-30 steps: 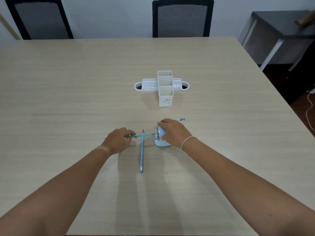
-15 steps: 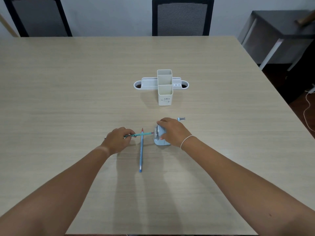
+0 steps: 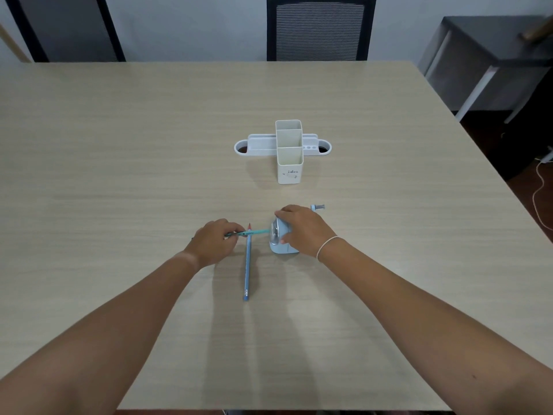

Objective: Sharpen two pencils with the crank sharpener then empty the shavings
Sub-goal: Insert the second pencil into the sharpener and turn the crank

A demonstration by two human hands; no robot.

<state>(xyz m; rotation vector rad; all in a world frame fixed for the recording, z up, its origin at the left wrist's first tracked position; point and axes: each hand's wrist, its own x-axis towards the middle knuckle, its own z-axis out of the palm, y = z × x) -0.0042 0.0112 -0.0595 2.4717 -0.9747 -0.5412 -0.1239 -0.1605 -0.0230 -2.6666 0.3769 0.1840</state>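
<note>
A light blue crank sharpener [image 3: 282, 245] stands on the wooden table [image 3: 119, 145], its crank handle [image 3: 317, 207] sticking out behind. My right hand [image 3: 305, 230] lies over the sharpener's top and grips it. My left hand [image 3: 217, 239] pinches a teal pencil [image 3: 254, 233], held level with its tip at the sharpener's front face. A second blue pencil [image 3: 247, 265] lies on the table below, red tip pointing away from me, crossing under the held one.
A white desk organiser [image 3: 288, 151] with tall square cups stands farther back at the centre. Two black mesh chairs [image 3: 320, 28] are at the far edge. A dark side table [image 3: 493, 61] stands off to the right.
Both hands have stayed where they were; the held pencil has edged slightly right toward the sharpener. The view has shifted a little.
</note>
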